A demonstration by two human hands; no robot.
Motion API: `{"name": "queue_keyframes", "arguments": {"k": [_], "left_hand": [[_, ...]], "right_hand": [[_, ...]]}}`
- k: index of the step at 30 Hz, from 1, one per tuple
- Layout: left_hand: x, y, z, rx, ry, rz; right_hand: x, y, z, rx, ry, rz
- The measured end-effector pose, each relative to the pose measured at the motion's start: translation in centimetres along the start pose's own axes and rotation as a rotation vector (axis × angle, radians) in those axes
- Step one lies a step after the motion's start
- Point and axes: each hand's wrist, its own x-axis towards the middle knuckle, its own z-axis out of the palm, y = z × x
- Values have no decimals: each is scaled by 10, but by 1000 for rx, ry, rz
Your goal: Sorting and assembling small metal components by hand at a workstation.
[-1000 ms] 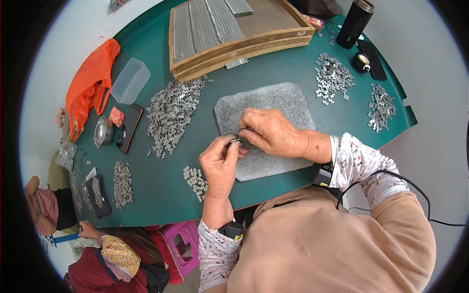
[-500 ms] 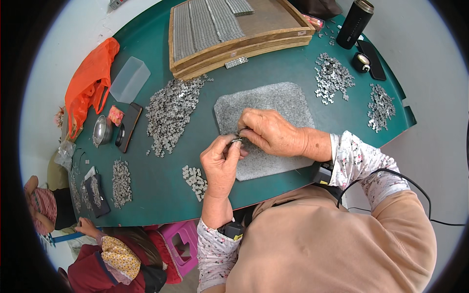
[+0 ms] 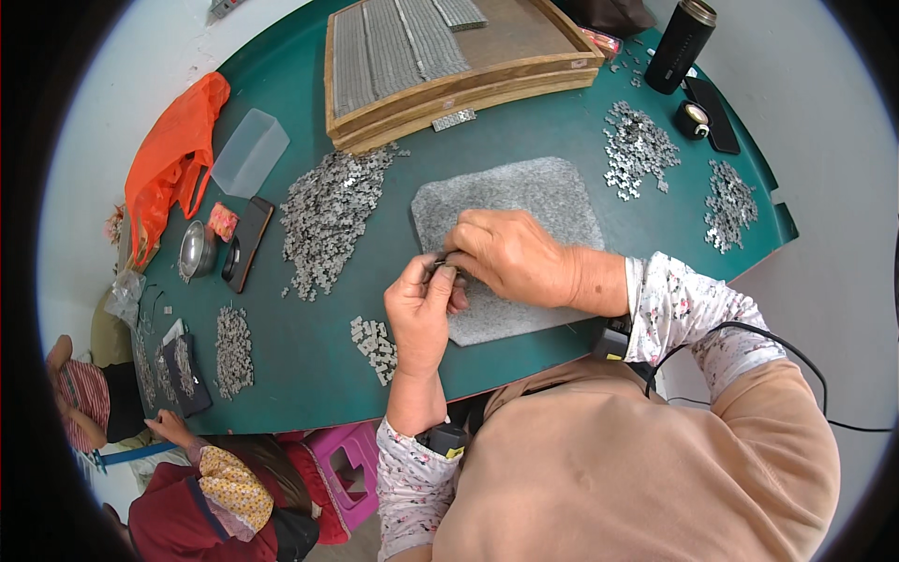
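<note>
Over the left part of a grey felt mat (image 3: pixel 552 197), my two hands meet at the fingertips. My left hand (image 3: pixel 419 309) pinches a small dark metal piece (image 3: pixel 439 264) between thumb and forefinger. My right hand (image 3: pixel 513 258) is closed on the same piece from the right, its fingers curled over most of it. The exact shape of the piece is hidden by the fingers. Just left of my left wrist lies a small cluster of pale grey pieces (image 3: pixel 374 350). A large heap of small silver metal pieces (image 3: pixel 328 225) lies farther left.
A wooden tray (image 3: pixel 524 56) with rows of grey pieces stands at the back. More piles of silver pieces (image 3: pixel 640 150) lie right, near a black bottle (image 3: pixel 681 45). At left are an orange bag (image 3: pixel 178 150), a clear box (image 3: pixel 250 153) and a metal bowl (image 3: pixel 196 251). Another person's hand (image 3: pixel 169 428) rests lower left.
My joined hands have shifted slightly left and up, still pinching the small piece. At the lower left, the other person's hand and arm have moved a little.
</note>
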Motion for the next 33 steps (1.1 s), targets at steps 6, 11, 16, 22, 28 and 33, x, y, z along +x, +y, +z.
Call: {"name": "queue_keyframes", "arguments": {"k": [6, 11, 16, 22, 28, 33], "left_hand": [[3, 2, -7, -339, -66, -109], [2, 1, -8, -329, -41, -143], [4, -1, -11, -220, 60, -149], [4, 0, -10, -146, 60, -182], [4, 0, -8, -140, 56, -189], [3, -1, -8, -91, 29, -158]], "right_hand": [[-2, -4, -5, -26, 28, -108], [-6, 5, -11, 226, -25, 60], [-7, 14, -25, -178, -78, 114], [-7, 4, -15, -349, -234, 42], [-10, 3, -10, -450, -295, -10], [-10, 9, -9, -450, -314, -13]]}}
